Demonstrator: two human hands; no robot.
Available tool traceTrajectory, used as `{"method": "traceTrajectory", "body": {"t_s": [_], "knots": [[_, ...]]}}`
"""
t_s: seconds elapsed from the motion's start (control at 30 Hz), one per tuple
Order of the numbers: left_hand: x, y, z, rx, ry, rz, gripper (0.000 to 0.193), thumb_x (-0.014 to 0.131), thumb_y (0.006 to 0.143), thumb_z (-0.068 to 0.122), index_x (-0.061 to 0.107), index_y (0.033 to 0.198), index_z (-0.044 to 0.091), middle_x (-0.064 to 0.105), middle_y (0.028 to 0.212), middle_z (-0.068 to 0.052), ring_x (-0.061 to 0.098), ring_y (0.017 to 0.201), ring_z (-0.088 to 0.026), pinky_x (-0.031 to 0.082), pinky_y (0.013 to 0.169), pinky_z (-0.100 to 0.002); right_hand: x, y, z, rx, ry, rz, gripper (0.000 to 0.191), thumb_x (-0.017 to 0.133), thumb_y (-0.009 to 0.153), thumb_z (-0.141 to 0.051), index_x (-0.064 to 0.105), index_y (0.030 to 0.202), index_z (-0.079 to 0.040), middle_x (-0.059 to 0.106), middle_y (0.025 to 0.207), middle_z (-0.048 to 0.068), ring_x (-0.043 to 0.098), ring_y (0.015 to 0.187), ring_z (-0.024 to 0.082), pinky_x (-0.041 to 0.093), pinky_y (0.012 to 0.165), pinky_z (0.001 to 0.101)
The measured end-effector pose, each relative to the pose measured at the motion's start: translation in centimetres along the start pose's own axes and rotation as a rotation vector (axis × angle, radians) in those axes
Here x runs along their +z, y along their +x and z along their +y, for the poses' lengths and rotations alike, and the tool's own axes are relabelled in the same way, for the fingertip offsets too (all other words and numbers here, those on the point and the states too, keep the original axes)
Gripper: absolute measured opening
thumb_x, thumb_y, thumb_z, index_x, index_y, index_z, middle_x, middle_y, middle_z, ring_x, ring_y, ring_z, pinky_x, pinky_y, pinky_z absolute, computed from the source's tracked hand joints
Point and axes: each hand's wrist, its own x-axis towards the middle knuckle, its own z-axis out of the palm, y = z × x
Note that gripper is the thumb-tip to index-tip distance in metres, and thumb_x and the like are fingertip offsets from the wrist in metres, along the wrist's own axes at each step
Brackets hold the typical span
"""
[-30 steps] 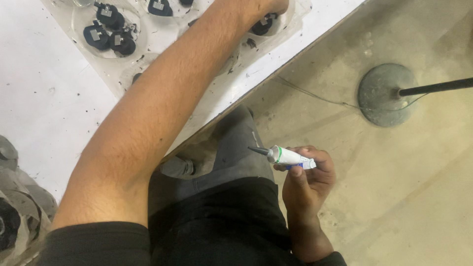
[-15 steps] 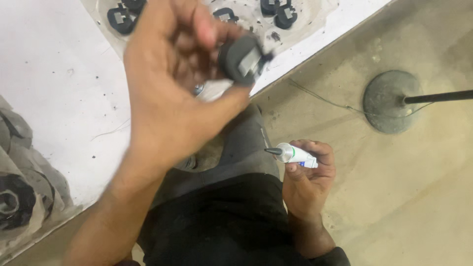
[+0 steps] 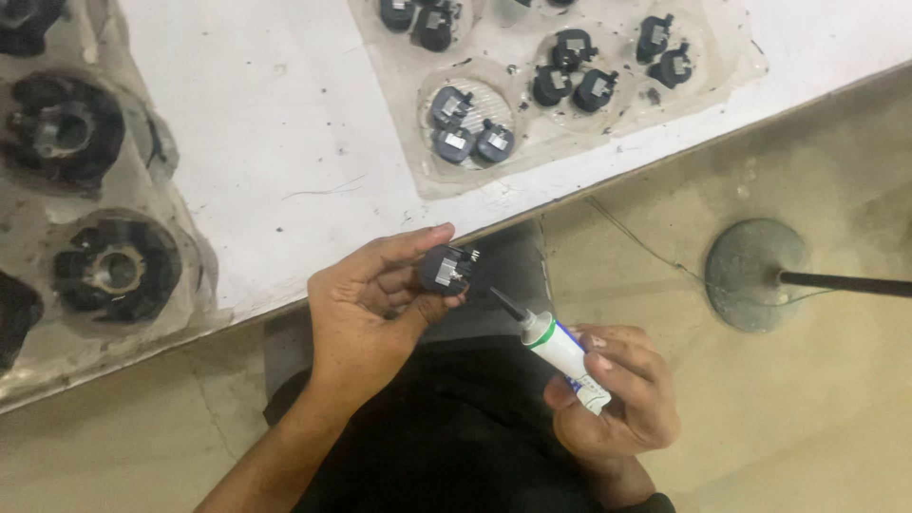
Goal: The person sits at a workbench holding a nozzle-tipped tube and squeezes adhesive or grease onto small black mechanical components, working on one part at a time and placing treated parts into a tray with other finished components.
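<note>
Small black part [image 3: 446, 269] pinched in left hand [image 3: 375, 309] fingers; white tube [image 3: 560, 350] gripped in right hand [image 3: 617, 399], nozzle just beside part. Application step judged pending; steady nozzle contact needed.

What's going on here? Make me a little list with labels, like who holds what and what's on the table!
left hand: holds a small black part at its fingertips
right hand: holds a white tube, dark nozzle pointing up toward the part
nozzle and part: close, not touching
table: white, speckled with dark bits
clear tray: more small black parts in round pockets
left edge: bigger black round pieces in clear plastic
floor: round metal base with a dark rod
</note>
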Motion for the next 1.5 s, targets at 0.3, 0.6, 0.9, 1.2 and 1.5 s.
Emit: {"method": "traceTrajectory", "body": {"t_s": [0.3, 0.6, 0.9, 1.2, 1.5], "knots": [[-2.6, -2.9, 2.1, 0.141, -0.133, -0.032, 0.044, 0.069, 0.085, -0.021, 0.066, 0.126, -0.004, 0.068, 0.129, -0.014, 0.074, 0.110, -0.020, 0.069, 0.091, -0.033, 2.1, 0.3, -2.6, -0.041, 0.034, 0.009, 0.028, 0.080, 0.096, -0.018, 0.061, 0.114, -0.007, 0.068, 0.108, 0.011, 0.073, 0.094, 0.029, 0.064, 0.079, 0.0367], [-3.4, -3.7, 2.3, 0.138, -0.133, -0.033, 0.045, 0.073, 0.086, -0.020, 0.067, 0.127, -0.003, 0.067, 0.127, -0.013, 0.073, 0.108, -0.020, 0.067, 0.093, -0.032, 2.8, 0.0, -3.3, -0.036, 0.017, 0.003, 0.028, 0.081, 0.096, -0.018, 0.059, 0.112, -0.008, 0.068, 0.107, 0.011, 0.073, 0.092, 0.029, 0.065, 0.077, 0.0357], [-3.0, -3.3, 2.1, 0.081, -0.171, -0.073, 0.046, 0.074, 0.086, -0.018, 0.067, 0.129, -0.003, 0.069, 0.121, -0.012, 0.074, 0.104, -0.018, 0.067, 0.088, -0.030, 2.0, 0.7, -3.5, -0.023, -0.017, -0.038, 0.029, 0.082, 0.090, -0.005, 0.060, 0.107, -0.009, 0.067, 0.105, 0.010, 0.072, 0.087, 0.027, 0.064, 0.071, 0.0326], [-2.6, -3.1, 1.6, 0.093, -0.196, -0.097, 0.046, 0.075, 0.088, -0.018, 0.065, 0.130, -0.004, 0.068, 0.125, -0.014, 0.073, 0.108, -0.019, 0.067, 0.091, -0.031, 1.9, 0.9, -3.3, -0.046, -0.053, -0.043, 0.027, 0.082, 0.093, -0.006, 0.060, 0.107, -0.010, 0.066, 0.102, 0.009, 0.072, 0.085, 0.025, 0.063, 0.067, 0.0300], [-2.4, -3.1, 0.4, 0.129, -0.245, -0.088, 0.044, 0.074, 0.090, -0.017, 0.064, 0.131, -0.004, 0.067, 0.132, -0.015, 0.071, 0.114, -0.019, 0.067, 0.095, -0.034, 1.7, 0.6, -3.1, -0.021, -0.045, -0.043, 0.028, 0.082, 0.094, -0.009, 0.059, 0.109, -0.012, 0.066, 0.103, 0.008, 0.073, 0.087, 0.026, 0.063, 0.070, 0.0300]]}}
